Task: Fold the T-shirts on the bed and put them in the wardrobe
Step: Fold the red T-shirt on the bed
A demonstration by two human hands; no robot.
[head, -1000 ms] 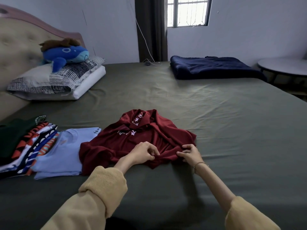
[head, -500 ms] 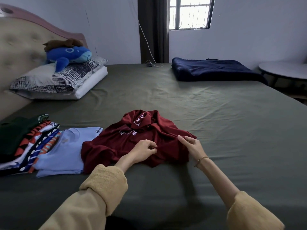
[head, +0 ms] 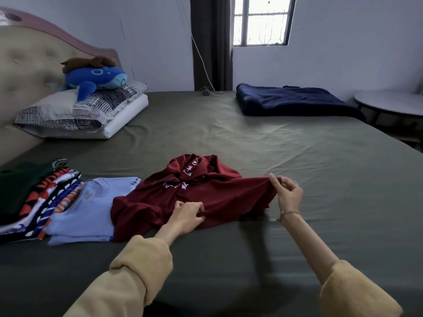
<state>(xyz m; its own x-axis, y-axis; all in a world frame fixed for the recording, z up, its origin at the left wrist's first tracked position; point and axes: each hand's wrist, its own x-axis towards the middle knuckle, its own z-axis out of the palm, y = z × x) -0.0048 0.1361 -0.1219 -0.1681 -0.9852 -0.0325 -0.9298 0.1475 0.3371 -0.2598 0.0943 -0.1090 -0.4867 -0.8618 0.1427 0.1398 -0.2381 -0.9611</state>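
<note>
While the crumpled maroon T-shirt with white lettering (head: 206, 197) lies mid-bed on the olive-green sheet (head: 297, 156), your left hand (head: 186, 215) pinches its near hem and your right hand (head: 287, 195) pinches and lifts its right edge. Folded shirts (head: 57, 200) lie just left.

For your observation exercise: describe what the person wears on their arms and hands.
Both arms wear mustard-yellow knit sleeves, pushed up so the forearms are bare. The right hand has a thin gold-coloured bracelet at the wrist. The left hand shows no jewellery.
</note>
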